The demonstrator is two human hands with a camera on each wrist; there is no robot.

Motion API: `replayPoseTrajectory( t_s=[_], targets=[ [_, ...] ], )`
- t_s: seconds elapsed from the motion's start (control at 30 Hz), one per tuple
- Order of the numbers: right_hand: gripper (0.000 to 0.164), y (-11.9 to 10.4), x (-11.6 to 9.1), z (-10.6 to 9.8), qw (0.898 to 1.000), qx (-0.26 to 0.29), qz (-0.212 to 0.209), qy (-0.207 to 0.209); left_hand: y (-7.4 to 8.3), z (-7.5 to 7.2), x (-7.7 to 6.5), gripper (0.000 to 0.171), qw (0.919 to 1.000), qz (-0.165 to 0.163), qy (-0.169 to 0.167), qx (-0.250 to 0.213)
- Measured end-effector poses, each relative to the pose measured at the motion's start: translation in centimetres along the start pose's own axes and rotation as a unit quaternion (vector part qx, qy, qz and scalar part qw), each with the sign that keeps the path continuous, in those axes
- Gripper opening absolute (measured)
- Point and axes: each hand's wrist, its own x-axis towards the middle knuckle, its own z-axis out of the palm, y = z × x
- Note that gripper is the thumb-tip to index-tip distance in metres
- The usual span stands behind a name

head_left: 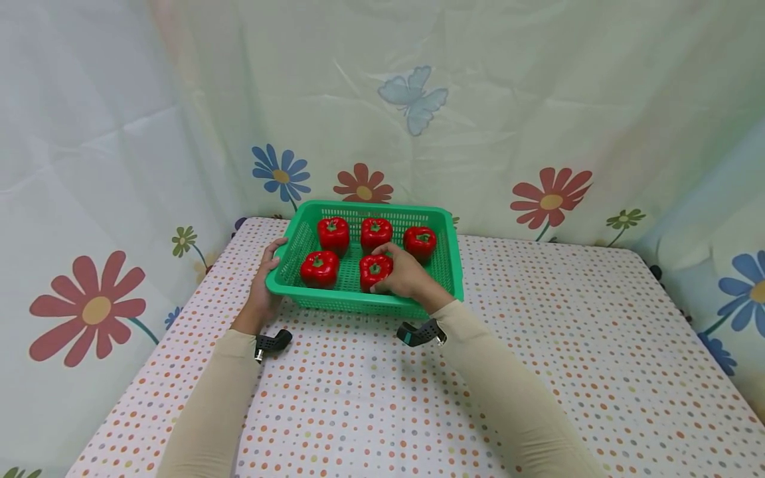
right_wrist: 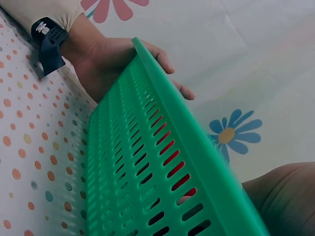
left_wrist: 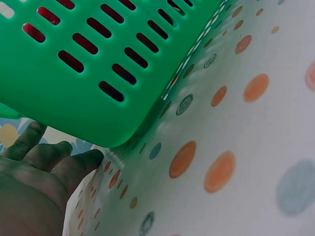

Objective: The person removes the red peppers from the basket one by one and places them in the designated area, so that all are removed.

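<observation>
A green slatted plastic basket (head_left: 358, 302) stands on the table with several red bell peppers inside, two rows of them. My right hand (head_left: 406, 273) reaches over the front rim and grips the front middle bell pepper (head_left: 372, 267), thumb in front and index finger behind. In the right wrist view the basket wall hides most of that grip. My left hand (head_left: 263, 285) rests against the basket's left end, its fingers extended along the outside, as the left wrist view also shows. Another bell pepper (head_left: 319, 269) lies at the front left.
Three bell peppers lie along the back: one left (head_left: 333, 235), one in the middle (head_left: 376, 232), one right (head_left: 420, 243). A dotted cloth covers the table (head_left: 370, 398). A flower-print curtain (head_left: 478, 153) hangs behind it and along both sides.
</observation>
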Motion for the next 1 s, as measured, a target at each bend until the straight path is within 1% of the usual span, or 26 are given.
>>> replayPoseTrajectory(
  t_s=[0.17, 0.37, 0.53, 0.67, 0.8, 1.0],
  targets=[
    [0.066, 0.0, -0.2, -0.3, 0.999, 0.032, -0.02, 0.014, 0.0, 0.0, 0.1, 0.047, 1.0, -0.003, 0.001, -0.004],
    [0.065, 0.1, -0.5, -0.7, 0.995, 0.084, -0.059, 0.015, -0.1, -0.1, 0.0, 0.048, 1.0, -0.003, -0.004, 0.008],
    [0.066, -0.3, -1.3, -1.6, 0.993, 0.094, -0.069, 0.03, 0.0, -0.1, -0.1, 0.049, 0.9999, 0.001, -0.007, 0.011],
    [0.068, -0.8, -2.1, -3.0, 0.989, 0.118, -0.088, 0.033, -0.1, -0.2, -0.1, 0.049, 0.9999, 0.002, -0.004, 0.013],
    [0.071, -0.6, -2.8, -5.0, 0.985, 0.135, -0.103, 0.04, -0.2, -0.2, -0.1, 0.049, 0.9999, 0.005, -0.007, 0.007],
    [0.071, 0.7, -3.6, -8.6, 0.987, 0.101, -0.092, 0.081, -0.3, -0.2, 0.0, 0.048, 0.9999, 0.008, -0.012, 0.003]
  ],
)
